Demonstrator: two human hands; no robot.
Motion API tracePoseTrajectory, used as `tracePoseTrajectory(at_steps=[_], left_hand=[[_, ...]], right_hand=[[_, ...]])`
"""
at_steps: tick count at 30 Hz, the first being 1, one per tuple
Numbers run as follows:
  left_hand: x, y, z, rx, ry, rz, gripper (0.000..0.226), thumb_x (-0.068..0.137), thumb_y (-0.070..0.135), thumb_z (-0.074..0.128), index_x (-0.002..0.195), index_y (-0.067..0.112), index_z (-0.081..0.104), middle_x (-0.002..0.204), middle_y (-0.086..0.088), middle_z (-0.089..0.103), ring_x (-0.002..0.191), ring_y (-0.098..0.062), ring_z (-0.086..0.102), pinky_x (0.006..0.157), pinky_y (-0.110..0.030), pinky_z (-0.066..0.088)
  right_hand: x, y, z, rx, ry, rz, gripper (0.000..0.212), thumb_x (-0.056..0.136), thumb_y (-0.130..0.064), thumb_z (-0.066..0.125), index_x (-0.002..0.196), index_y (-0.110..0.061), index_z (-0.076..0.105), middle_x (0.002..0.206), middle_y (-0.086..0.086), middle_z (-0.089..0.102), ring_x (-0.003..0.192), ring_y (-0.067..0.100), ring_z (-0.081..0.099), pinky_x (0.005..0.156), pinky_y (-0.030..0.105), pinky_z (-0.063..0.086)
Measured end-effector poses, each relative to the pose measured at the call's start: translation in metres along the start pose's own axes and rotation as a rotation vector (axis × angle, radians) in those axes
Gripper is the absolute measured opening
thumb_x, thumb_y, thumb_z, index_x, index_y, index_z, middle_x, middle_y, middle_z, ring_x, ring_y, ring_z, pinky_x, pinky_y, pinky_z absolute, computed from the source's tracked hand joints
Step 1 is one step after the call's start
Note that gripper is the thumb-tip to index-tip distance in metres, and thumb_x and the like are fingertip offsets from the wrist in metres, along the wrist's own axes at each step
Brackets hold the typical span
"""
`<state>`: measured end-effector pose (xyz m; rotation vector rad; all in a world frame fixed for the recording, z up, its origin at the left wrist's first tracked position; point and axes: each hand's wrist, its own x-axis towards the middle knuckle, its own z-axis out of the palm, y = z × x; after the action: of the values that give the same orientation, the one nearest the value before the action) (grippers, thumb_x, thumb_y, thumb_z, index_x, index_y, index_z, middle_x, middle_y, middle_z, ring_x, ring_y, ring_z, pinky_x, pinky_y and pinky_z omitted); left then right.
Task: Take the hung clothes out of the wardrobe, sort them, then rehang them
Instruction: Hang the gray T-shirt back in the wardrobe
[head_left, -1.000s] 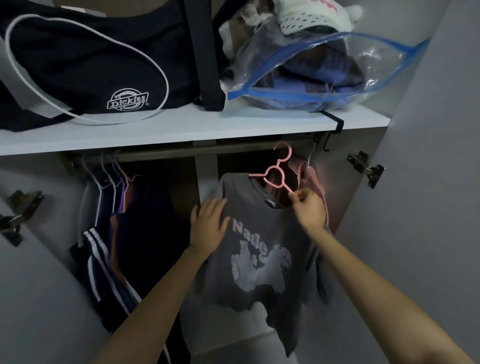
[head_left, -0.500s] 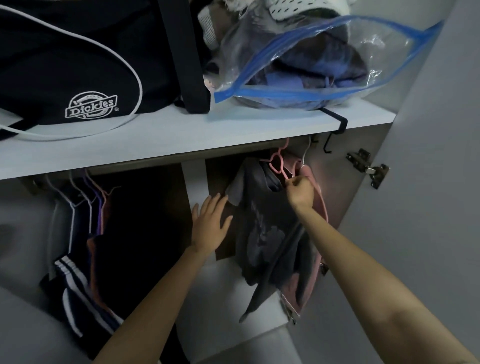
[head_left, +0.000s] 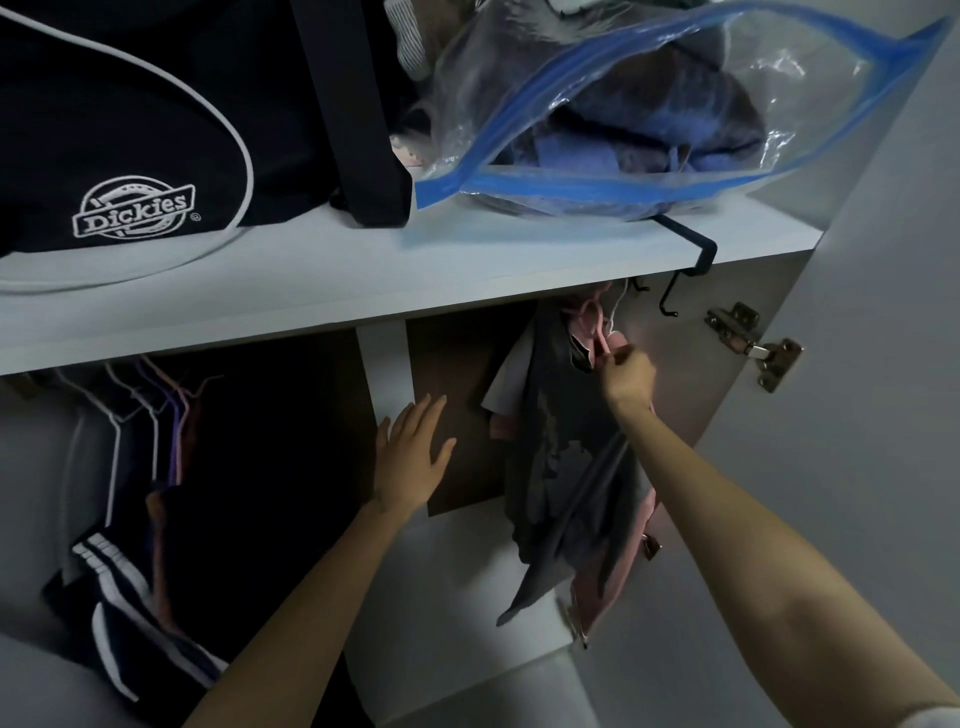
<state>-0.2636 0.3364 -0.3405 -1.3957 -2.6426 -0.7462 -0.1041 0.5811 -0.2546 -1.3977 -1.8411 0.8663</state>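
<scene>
Two bare hands up inside the wardrobe (head_left: 691, 395). At far left, on top of the white shelf (head_left: 311, 291), a black Dickies bag (head_left: 130, 156) with white piping; below it, a bunch of thin hangers (head_left: 156, 410) carrying dark clothes (head_left: 119, 587) with white stripes, gathered at the left end. Nearer the middle, the left hand (head_left: 413, 457), fingers straight and spread, holding nothing, in front of the white upright panel (head_left: 387, 364) and the brown back wall (head_left: 457, 415); contact with either not clear. To its right and apart from it, a grey printed T-shirt (head_left: 566, 467) hanging edge-on from a pink hanger (head_left: 592, 325), the hook end hidden up under the shelf edge. Behind the T-shirt, a pink garment (head_left: 608, 587), showing at the lower hem. At the hanger's neck, the right hand (head_left: 626, 371), fingers curled and pinching the pink hanger just above the collar. Overhead on the shelf, a clear zip bag (head_left: 649, 114) with blue edging, stuffed with folded cloth. Further right, a black hook (head_left: 685, 260) clipped over the shelf edge, then a metal hinge (head_left: 753, 343) on the side wall
</scene>
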Motion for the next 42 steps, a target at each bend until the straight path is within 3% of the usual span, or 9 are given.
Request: tracePoseTrajectory(at_steps=[4, 9, 14, 22, 24, 28, 34, 42], left_hand=[[0.001, 0.002, 0.001, -0.014, -0.007, -0.005, 0.059, 0.101, 0.041, 0.049, 0.154, 0.025, 0.03, 0.16, -0.002, 0.03, 0.149, -0.022, 0.024, 0.121, -0.052, 0.017], [-0.001, 0.006, 0.002, -0.025, -0.007, 0.022, 0.058, 0.101, 0.04, 0.048, 0.154, 0.025, 0.029, 0.16, -0.001, 0.03, 0.148, -0.02, 0.025, 0.121, -0.048, 0.015], [-0.004, 0.015, 0.009, -0.07, -0.007, 0.073, 0.057, 0.101, 0.038, 0.05, 0.153, 0.023, 0.032, 0.159, -0.002, 0.033, 0.148, -0.021, 0.027, 0.12, -0.049, 0.014], [-0.012, 0.036, 0.028, -0.093, -0.079, 0.173, 0.058, 0.101, 0.039, 0.049, 0.154, 0.023, 0.031, 0.159, 0.001, 0.032, 0.149, -0.02, 0.024, 0.121, -0.048, 0.013], [-0.014, 0.044, 0.033, -0.103, -0.092, 0.208, 0.057, 0.101, 0.038, 0.049, 0.153, 0.023, 0.033, 0.158, 0.001, 0.034, 0.149, -0.02, 0.025, 0.121, -0.05, 0.013], [-0.018, 0.063, 0.047, -0.125, -0.136, 0.27, 0.056, 0.102, 0.042, 0.045, 0.153, 0.024, 0.033, 0.159, 0.001, 0.033, 0.15, -0.02, 0.021, 0.121, -0.051, 0.006], [-0.036, 0.1, 0.066, -0.136, -0.176, 0.378, 0.074, 0.09, 0.06, 0.018, 0.153, 0.025, 0.034, 0.16, -0.001, 0.031, 0.15, -0.023, 0.02, 0.119, -0.052, 0.004], [-0.097, 0.172, 0.082, -0.092, -0.285, 0.506, 0.063, 0.098, 0.054, 0.037, 0.153, 0.025, 0.032, 0.16, -0.001, 0.031, 0.15, -0.025, 0.022, 0.119, -0.059, 0.011]], right_hand=[[0.0, 0.007, -0.003, -0.01, 0.012, 0.037, 0.027, 0.096, -0.006, 0.049, 0.115, 0.005, 0.065, 0.113, 0.026, 0.066, 0.103, 0.039, 0.063, 0.088, 0.038, 0.049], [-0.003, 0.012, -0.006, 0.007, 0.013, 0.031, 0.029, 0.095, -0.004, 0.049, 0.118, 0.003, 0.066, 0.114, 0.025, 0.066, 0.103, 0.038, 0.063, 0.088, 0.036, 0.048], [-0.014, 0.018, -0.016, -0.015, -0.025, 0.001, 0.03, 0.096, 0.0, 0.047, 0.122, 0.002, 0.062, 0.11, 0.021, 0.066, 0.086, 0.026, 0.059, 0.073, 0.025, 0.041], [-0.049, 0.05, -0.031, -0.171, -0.01, -0.086, 0.029, 0.09, 0.005, 0.05, 0.115, -0.001, 0.065, 0.11, 0.022, 0.066, 0.102, 0.038, 0.063, 0.086, 0.039, 0.049], [-0.06, 0.06, -0.035, -0.23, -0.032, -0.135, 0.028, 0.089, 0.001, 0.054, 0.114, -0.002, 0.064, 0.108, 0.021, 0.063, 0.103, 0.04, 0.059, 0.087, 0.041, 0.047], [-0.087, 0.077, -0.048, -0.441, -0.105, -0.193, 0.045, 0.091, -0.018, 0.061, 0.135, -0.013, 0.053, 0.126, 0.015, 0.056, 0.115, 0.037, 0.049, 0.095, 0.043, 0.043], [-0.139, 0.107, -0.08, -0.608, -0.151, -0.178, 0.059, 0.094, -0.03, 0.055, 0.148, -0.02, 0.035, 0.149, 0.008, 0.039, 0.136, 0.031, 0.033, 0.109, 0.043, 0.029], [-0.229, 0.157, -0.141, -0.718, -0.125, -0.113, 0.058, 0.098, -0.03, 0.051, 0.151, -0.024, 0.03, 0.157, 0.006, 0.027, 0.145, 0.027, 0.021, 0.112, 0.037, 0.02]])
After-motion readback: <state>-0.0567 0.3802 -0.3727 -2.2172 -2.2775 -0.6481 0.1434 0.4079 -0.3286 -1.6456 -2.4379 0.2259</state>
